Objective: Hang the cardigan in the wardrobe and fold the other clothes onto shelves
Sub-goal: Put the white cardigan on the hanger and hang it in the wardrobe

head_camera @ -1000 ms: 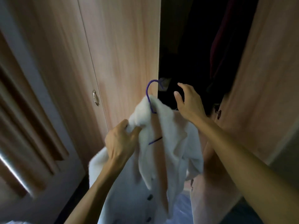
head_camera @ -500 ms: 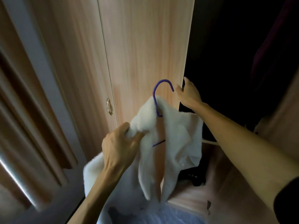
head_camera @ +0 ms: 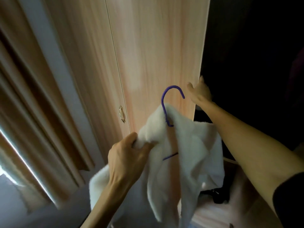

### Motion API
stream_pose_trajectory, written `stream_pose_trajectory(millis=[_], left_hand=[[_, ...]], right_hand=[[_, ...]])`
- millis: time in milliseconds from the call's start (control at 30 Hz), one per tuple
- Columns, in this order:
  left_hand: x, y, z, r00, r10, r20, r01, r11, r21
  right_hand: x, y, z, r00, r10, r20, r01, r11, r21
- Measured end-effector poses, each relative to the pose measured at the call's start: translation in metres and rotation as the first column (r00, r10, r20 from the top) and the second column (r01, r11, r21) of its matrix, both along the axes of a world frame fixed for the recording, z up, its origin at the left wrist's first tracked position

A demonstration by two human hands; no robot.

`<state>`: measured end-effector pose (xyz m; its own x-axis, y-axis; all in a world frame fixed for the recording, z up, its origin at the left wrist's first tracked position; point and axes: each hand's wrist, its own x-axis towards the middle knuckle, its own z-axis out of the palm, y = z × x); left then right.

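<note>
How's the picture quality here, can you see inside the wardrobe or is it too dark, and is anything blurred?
Head view: wardrobe interior near black, contents unreadable; bright daylight at the curtain edge, curtain smeared by blur; white cardigan and purple hanger fairly sharp.

Counted one cardigan [head_camera: 194,145], one purple hanger [head_camera: 164,102]. Two hands showed: left hand [head_camera: 126,158], right hand [head_camera: 199,94]. Two wooden door panels [head_camera: 158,46], one metal handle [head_camera: 121,114], one curtain [head_camera: 32,112].
</note>
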<state>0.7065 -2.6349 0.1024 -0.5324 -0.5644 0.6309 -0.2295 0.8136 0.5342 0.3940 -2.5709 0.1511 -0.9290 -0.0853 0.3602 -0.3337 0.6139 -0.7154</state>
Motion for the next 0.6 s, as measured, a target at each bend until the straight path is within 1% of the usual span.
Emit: stream_pose_trajectory(millis=[133,267,433,533,600], left_hand=[[0.010,0.002,-0.003,1.000,0.030,0.001,-0.030,0.999,0.043],[0.028,0.003,-0.004,1.000,0.017,-0.020,-0.015,0.996,0.090],[0.065,0.007,-0.005,0.999,-0.029,-0.040,0.032,0.998,0.061],[0.101,0.004,-0.008,0.998,-0.038,-0.046,0.040,0.998,0.049],[0.128,-0.002,-0.009,0.997,-0.040,-0.066,0.043,0.998,0.047]], right_hand=[[0.030,0.005,0.010,0.999,0.038,0.028,-0.038,0.999,-0.012],[0.056,0.010,0.008,0.999,0.049,0.000,-0.049,0.999,0.017],[0.110,0.017,0.008,0.996,0.085,-0.003,-0.085,0.995,0.042],[0.155,0.019,0.010,0.995,0.102,-0.016,-0.100,0.990,0.103],[0.183,0.015,0.011,0.990,0.140,-0.034,-0.136,0.985,0.104]])
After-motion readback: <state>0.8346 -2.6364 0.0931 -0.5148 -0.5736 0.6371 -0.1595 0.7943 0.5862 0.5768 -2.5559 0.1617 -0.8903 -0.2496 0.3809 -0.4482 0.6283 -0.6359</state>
